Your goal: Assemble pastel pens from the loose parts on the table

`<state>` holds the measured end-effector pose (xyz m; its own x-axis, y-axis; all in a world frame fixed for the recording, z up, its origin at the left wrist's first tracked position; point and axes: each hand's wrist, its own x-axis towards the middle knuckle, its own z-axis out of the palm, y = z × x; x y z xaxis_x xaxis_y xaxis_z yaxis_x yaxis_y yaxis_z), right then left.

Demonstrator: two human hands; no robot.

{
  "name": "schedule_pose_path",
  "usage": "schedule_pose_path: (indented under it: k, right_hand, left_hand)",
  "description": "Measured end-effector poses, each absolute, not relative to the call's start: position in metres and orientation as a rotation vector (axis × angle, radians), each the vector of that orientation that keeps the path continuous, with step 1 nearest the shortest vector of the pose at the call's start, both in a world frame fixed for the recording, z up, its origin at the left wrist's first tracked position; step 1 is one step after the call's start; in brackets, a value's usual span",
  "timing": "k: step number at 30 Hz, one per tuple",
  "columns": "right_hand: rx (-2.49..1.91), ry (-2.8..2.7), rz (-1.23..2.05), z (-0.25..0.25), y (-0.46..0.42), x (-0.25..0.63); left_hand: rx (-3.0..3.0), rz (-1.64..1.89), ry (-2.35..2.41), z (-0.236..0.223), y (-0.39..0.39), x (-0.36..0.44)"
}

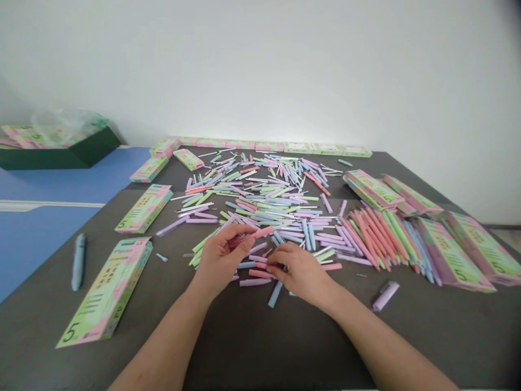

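Observation:
My left hand (223,255) is closed, thumb and fingers pinching a coral pen part (264,232) that points to the right. Close beside it, my right hand (303,274) is low over the near edge of the pile with its fingers curled together. What those fingers grip, if anything, is hidden. Around both hands lie loose pastel pen parts (280,206) in purple, green, blue and coral, with thin white refills among them. A blue pen part (275,294) sticks out below my right hand, and a purple one (255,282) lies between the hands.
Rows of finished-looking pens (372,239), sorted by colour, lie at right beside pen boxes (456,255). More boxes line the left side (108,293) and the back (268,146). A blue marker-like pen (78,262) and a purple piece (385,296) lie apart. A dark green bin (85,149) stands far left.

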<state>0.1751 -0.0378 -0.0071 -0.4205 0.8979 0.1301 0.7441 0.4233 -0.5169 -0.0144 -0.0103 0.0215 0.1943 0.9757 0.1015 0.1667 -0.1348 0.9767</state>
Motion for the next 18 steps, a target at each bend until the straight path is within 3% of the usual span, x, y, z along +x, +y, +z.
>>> schedule_pose_path:
  k: [18]
  right_hand:
    - [-1.627, -2.411, 0.473, 0.006, -0.027, 0.162]
  left_hand:
    - [1.496, 1.079, 1.108, 0.021, -0.01, -0.014]
